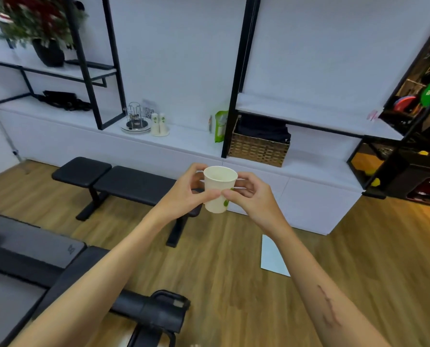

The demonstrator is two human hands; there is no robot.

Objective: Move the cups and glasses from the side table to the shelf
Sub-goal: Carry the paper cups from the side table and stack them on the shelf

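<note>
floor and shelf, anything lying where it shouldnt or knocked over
A white sheet lies loose on the wood floor, right of the bench. The paper cups on the shelf stand upright; nothing looks spilled.

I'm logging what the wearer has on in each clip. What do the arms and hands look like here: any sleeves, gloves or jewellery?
Both forearms are bare, with no sleeves in view. The left hand and right hand wear no gloves, and no rings, watch or bracelet show. A long dark streak-like mark runs along the right forearm.
</note>
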